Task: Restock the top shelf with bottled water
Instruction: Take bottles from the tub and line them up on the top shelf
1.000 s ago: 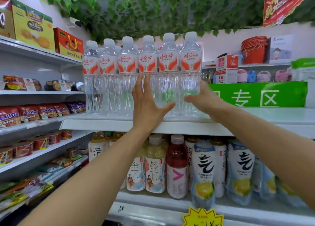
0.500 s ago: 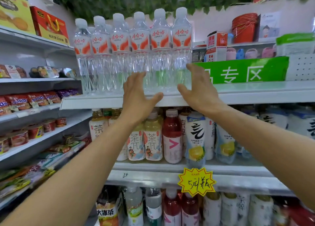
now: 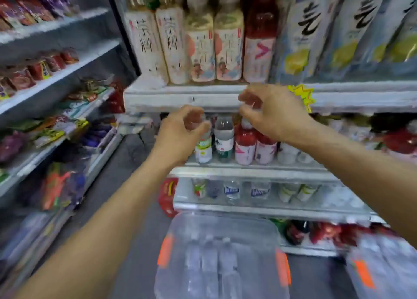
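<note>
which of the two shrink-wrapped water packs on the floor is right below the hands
The middle water pack, directly under both hands, with orange label strips on either side. The other pack lies off at the right edge, partly cut off by the frame.

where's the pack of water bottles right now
In the head view, the shrink-wrapped pack of water bottles sits low at bottom centre, on the floor before the drinks shelving, below both empty hands.

- Water pack (image 3: 222,260): clear wrap, orange patches.
- Second pack (image 3: 383,267): clear, orange mark.
- Tea bottles (image 3: 158,44): cream labels, black characters.
- Red bottle (image 3: 259,39): red drink, pale label, pink chevron.
- Price tag (image 3: 303,95): yellow starburst.
- Shelves (image 3: 180,98): white.
</note>
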The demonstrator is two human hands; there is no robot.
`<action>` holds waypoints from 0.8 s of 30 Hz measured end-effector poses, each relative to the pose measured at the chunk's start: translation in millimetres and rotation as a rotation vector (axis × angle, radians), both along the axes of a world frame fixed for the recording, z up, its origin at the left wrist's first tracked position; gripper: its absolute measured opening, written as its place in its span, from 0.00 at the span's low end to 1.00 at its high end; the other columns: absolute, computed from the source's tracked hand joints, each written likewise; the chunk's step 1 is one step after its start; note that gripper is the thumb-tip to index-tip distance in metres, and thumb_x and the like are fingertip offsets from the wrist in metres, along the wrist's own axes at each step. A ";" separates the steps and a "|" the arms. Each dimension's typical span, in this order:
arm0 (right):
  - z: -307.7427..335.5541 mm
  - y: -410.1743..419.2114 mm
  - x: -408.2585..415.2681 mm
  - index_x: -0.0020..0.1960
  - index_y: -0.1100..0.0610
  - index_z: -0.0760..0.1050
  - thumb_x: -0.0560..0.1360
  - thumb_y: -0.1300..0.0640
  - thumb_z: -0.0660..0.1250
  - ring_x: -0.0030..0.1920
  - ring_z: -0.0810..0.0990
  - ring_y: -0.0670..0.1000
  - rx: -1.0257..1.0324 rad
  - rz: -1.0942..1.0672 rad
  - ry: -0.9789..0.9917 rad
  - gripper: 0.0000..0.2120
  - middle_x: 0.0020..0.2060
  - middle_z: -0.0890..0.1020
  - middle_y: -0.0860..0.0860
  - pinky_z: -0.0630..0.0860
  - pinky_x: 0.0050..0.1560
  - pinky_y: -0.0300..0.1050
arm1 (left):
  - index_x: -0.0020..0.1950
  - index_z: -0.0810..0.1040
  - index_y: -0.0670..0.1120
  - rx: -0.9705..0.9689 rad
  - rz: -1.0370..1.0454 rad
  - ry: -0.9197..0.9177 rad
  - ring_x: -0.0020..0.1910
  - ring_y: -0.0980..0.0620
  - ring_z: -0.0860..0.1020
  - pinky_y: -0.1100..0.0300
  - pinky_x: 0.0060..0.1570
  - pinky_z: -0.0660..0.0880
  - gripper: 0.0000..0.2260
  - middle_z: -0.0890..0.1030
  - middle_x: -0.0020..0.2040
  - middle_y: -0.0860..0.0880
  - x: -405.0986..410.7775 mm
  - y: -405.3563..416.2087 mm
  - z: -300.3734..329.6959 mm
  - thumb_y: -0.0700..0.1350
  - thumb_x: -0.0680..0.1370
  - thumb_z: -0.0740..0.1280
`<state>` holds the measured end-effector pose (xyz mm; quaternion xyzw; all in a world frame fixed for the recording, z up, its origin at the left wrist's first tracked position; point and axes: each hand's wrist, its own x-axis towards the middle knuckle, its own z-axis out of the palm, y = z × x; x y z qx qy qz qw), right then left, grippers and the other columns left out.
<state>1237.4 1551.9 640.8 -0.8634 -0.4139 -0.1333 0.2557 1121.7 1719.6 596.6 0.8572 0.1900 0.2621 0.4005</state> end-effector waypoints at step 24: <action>-487.4 -35.4 -88.6 0.65 0.61 0.68 0.74 0.54 0.70 0.51 0.78 0.57 -0.575 -0.282 1.286 0.23 0.53 0.76 0.55 0.74 0.48 0.47 | 0.64 0.72 0.40 -0.483 0.239 1.109 0.62 0.42 0.77 0.59 0.52 0.69 0.19 0.78 0.59 0.44 -82.9 -62.7 -454.1 0.48 0.78 0.68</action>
